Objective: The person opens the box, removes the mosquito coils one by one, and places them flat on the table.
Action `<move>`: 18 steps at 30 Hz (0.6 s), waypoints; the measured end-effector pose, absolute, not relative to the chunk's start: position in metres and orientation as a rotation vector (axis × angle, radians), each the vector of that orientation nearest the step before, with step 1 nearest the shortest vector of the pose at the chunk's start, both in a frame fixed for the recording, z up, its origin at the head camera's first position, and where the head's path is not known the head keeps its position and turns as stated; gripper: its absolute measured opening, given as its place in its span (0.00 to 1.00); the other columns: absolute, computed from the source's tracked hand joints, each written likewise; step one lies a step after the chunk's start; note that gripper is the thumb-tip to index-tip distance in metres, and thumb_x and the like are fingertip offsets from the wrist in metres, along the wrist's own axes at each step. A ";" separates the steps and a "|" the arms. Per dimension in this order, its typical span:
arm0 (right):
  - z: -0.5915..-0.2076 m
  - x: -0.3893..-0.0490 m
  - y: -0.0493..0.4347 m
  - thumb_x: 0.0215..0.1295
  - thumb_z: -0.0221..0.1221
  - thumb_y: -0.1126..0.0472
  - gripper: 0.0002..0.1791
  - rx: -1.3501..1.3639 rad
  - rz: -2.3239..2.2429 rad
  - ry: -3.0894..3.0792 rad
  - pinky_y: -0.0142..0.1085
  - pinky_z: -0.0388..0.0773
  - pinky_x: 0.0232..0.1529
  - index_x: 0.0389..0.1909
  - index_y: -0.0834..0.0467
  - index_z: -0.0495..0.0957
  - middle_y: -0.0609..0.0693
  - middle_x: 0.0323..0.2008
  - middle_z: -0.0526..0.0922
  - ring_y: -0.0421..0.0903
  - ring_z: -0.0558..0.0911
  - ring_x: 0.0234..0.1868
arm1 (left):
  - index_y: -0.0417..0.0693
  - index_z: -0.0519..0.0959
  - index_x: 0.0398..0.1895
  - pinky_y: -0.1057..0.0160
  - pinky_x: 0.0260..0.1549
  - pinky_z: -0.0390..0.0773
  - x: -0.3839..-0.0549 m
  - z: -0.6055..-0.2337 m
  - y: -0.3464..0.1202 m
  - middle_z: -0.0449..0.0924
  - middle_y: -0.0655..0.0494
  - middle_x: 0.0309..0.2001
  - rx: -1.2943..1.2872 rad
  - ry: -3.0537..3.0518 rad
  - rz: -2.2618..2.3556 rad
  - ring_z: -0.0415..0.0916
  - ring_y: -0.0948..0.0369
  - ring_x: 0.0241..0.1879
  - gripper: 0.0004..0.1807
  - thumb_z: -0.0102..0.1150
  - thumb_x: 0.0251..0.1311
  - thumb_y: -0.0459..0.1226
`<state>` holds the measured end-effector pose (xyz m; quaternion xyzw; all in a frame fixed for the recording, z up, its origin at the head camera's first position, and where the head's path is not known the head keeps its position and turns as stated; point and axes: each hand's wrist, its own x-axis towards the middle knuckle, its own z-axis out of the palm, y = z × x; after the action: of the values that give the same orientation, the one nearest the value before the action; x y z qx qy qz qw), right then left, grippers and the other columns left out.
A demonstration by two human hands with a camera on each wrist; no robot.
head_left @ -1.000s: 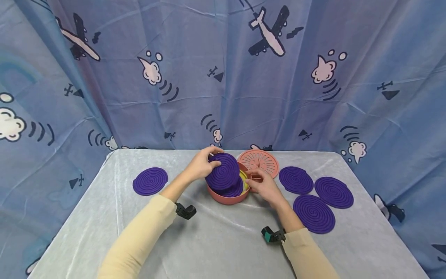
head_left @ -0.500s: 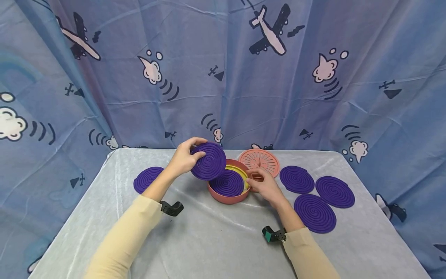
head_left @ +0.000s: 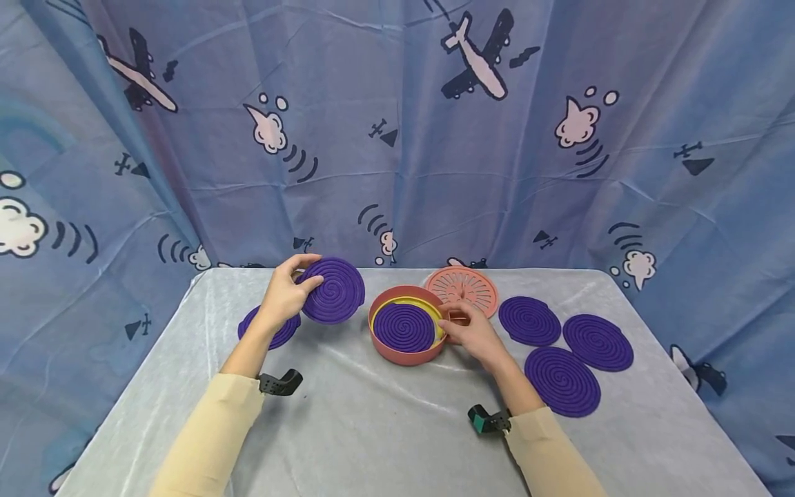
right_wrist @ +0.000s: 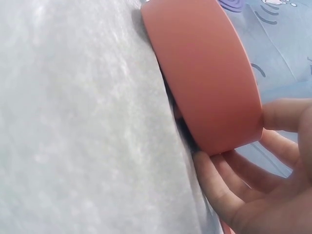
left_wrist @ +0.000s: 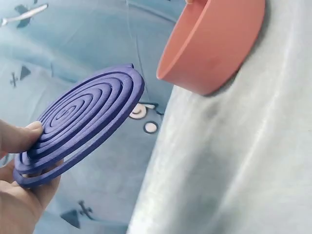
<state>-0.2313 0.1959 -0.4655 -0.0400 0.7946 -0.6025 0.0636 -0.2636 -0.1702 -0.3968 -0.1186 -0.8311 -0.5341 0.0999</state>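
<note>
In the head view my left hand (head_left: 287,291) pinches the edge of a purple mosquito coil (head_left: 332,291), raised and tilted left of the round coral-coloured coil holder (head_left: 406,357). The left wrist view shows the thumb on top of that coil (left_wrist: 92,112) and fingers beneath it. At the holder's right side my right hand (head_left: 470,333) grips its wall; the right wrist view has the thumb against the wall (right_wrist: 204,73) and fingers curled low around it. Inside the holder, a purple coil (head_left: 404,328) lies within a yellow inner ring (head_left: 438,330).
A slotted coral lid (head_left: 462,286) lies behind the holder, to its right. Three purple coils, including one nearest the front (head_left: 562,382), lie flat on the right. Another coil (head_left: 286,333) on the left is partly hidden by my left forearm. A patterned curtain (head_left: 397,138) hangs behind the table.
My left hand has carried its coil leftward, away from above the holder, uncovering the coil and yellow ring inside. My right hand has stayed on the holder's right side.
</note>
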 end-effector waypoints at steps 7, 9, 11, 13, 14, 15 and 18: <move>-0.466 -0.232 0.198 0.72 0.62 0.62 0.22 -0.123 -1.811 2.413 0.45 0.83 0.49 0.65 0.61 0.74 0.65 0.63 0.72 0.59 0.77 0.59 | 0.37 0.75 0.64 0.48 0.57 0.73 -0.269 -0.427 -0.175 0.76 0.38 0.56 -0.200 -2.470 -1.667 0.74 0.45 0.57 0.22 0.62 0.67 0.29; -0.468 -0.233 0.198 0.72 0.62 0.62 0.22 -0.125 -1.804 2.418 0.43 0.84 0.49 0.65 0.61 0.74 0.64 0.62 0.73 0.59 0.77 0.59 | 0.37 0.75 0.64 0.46 0.61 0.69 -0.271 -0.437 -0.176 0.75 0.38 0.57 -0.161 -2.478 -1.685 0.72 0.46 0.58 0.23 0.62 0.67 0.28; -0.469 -0.233 0.198 0.72 0.62 0.62 0.22 -0.127 -1.798 2.420 0.42 0.84 0.48 0.64 0.60 0.74 0.64 0.62 0.73 0.59 0.77 0.59 | 0.37 0.75 0.64 0.46 0.63 0.67 -0.272 -0.446 -0.176 0.75 0.38 0.57 -0.120 -2.485 -1.706 0.71 0.46 0.59 0.23 0.62 0.66 0.28; -0.470 -0.233 0.197 0.72 0.62 0.62 0.22 -0.125 -1.798 2.421 0.42 0.84 0.48 0.64 0.60 0.74 0.63 0.62 0.73 0.58 0.77 0.59 | 0.36 0.75 0.64 0.45 0.64 0.66 -0.273 -0.453 -0.176 0.75 0.37 0.58 -0.084 -2.494 -1.736 0.70 0.45 0.60 0.23 0.62 0.66 0.28; -0.470 -0.233 0.197 0.72 0.62 0.62 0.22 -0.120 -1.800 2.419 0.42 0.84 0.48 0.64 0.59 0.75 0.63 0.62 0.73 0.58 0.77 0.58 | 0.36 0.75 0.64 0.46 0.64 0.65 -0.274 -0.456 -0.176 0.75 0.36 0.58 -0.071 -2.497 -1.752 0.70 0.44 0.60 0.23 0.62 0.66 0.28; -0.470 -0.233 0.197 0.72 0.62 0.62 0.22 -0.116 -1.800 2.419 0.42 0.84 0.48 0.64 0.59 0.75 0.63 0.62 0.74 0.58 0.77 0.59 | 0.36 0.75 0.64 0.46 0.63 0.66 -0.274 -0.459 -0.176 0.75 0.36 0.58 -0.051 -2.506 -1.762 0.70 0.45 0.60 0.23 0.62 0.66 0.27; -0.469 -0.233 0.196 0.72 0.62 0.62 0.21 -0.106 -1.795 2.426 0.42 0.84 0.47 0.64 0.59 0.75 0.63 0.61 0.74 0.58 0.77 0.58 | 0.36 0.75 0.64 0.50 0.60 0.69 -0.275 -0.466 -0.174 0.76 0.37 0.57 -0.007 -2.551 -1.766 0.72 0.46 0.58 0.23 0.61 0.67 0.27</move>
<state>-0.2329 0.1959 -0.4695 -0.0351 0.8020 -0.5932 0.0610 -0.2753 -0.1742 -0.4664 -0.0023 -0.8221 -0.5690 0.0195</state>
